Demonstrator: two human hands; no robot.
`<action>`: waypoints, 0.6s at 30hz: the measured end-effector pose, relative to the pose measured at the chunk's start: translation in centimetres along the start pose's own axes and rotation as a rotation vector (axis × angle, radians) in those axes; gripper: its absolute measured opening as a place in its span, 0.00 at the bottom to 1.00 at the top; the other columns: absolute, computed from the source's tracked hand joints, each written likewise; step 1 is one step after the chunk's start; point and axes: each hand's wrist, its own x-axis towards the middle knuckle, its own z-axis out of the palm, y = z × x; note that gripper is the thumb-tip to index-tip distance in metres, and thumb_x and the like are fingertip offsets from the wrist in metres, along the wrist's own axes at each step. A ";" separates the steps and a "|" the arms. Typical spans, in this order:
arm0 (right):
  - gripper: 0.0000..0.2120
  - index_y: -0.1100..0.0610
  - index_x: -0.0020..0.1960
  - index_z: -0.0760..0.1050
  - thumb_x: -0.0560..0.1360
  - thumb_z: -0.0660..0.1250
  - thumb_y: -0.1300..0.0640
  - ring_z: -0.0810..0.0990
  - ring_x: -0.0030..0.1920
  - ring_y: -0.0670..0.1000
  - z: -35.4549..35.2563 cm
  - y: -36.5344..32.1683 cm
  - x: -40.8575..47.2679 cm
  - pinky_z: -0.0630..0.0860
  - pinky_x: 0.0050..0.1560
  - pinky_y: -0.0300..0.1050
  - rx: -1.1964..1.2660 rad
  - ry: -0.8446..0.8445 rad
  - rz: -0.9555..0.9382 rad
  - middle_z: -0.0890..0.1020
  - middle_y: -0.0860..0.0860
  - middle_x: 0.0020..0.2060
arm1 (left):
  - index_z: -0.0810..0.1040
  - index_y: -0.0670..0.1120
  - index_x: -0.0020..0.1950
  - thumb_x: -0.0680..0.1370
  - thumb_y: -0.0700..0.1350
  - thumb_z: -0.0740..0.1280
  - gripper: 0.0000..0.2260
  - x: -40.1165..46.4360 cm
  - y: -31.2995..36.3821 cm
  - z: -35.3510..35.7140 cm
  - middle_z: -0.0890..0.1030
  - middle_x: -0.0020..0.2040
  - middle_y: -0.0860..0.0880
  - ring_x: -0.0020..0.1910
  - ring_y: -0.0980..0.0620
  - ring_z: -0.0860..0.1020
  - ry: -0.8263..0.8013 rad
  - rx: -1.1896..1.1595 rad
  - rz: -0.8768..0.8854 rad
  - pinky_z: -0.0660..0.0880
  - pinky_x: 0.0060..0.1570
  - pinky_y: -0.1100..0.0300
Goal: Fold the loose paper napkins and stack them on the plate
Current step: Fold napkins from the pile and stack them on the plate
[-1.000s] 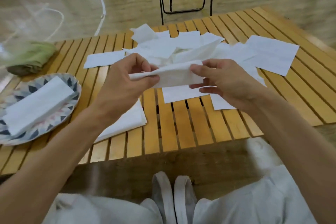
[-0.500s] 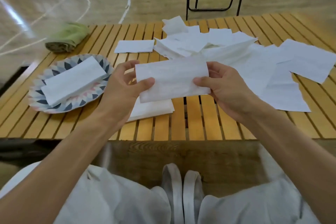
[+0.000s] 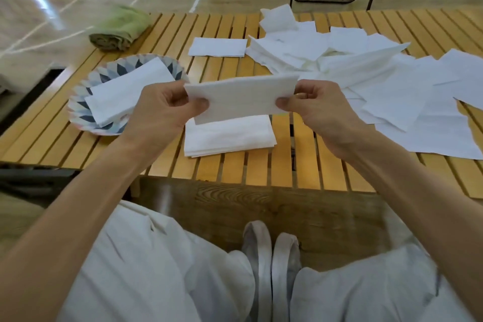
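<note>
Pinching a folded napkin (image 3: 241, 98) by its short ends, the left hand (image 3: 163, 110) and right hand (image 3: 317, 110) hold it flat in the air above the slatted table (image 3: 282, 167), thumbs on top. Beneath it lies a folded stack (image 3: 230, 136); left of it, the plate (image 3: 78, 102) carries folded napkins (image 3: 122, 91). Loose napkins (image 3: 366, 70) litter the right side.

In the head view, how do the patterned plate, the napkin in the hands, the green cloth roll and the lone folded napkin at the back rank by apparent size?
1. Patterned plate
2. Held napkin, which is nearer the camera, so its rank against the plate is unsure
3. Green cloth roll and lone folded napkin look alike; no ranking.
</note>
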 end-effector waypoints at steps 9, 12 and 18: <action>0.11 0.57 0.56 0.81 0.83 0.59 0.62 0.87 0.45 0.52 1.9 -1.0 0.4 0.79 0.48 0.47 0.090 -0.080 0.002 0.87 0.50 0.48 | 0.78 0.52 0.57 0.81 0.49 0.64 0.06 -0.3 -1.1 -2.1 0.81 0.37 0.50 0.35 0.59 0.78 0.071 0.307 0.072 0.75 0.40 0.62; 0.17 0.58 0.59 0.81 0.84 0.53 0.63 0.87 0.49 0.54 1.8 -0.7 0.4 0.79 0.54 0.49 0.194 -0.090 0.024 0.85 0.52 0.55 | 0.79 0.48 0.59 0.82 0.46 0.64 0.09 -0.6 -1.2 -2.1 0.84 0.41 0.52 0.37 0.57 0.82 0.029 0.145 0.084 0.78 0.41 0.66; 0.19 0.55 0.53 0.84 0.81 0.55 0.67 0.83 0.52 0.51 1.8 -0.4 0.9 0.82 0.52 0.44 0.225 -0.045 0.027 0.82 0.53 0.58 | 0.82 0.46 0.59 0.80 0.38 0.66 0.10 -0.7 -2.0 -2.3 0.82 0.55 0.54 0.55 0.63 0.79 0.052 0.158 0.139 0.75 0.54 0.71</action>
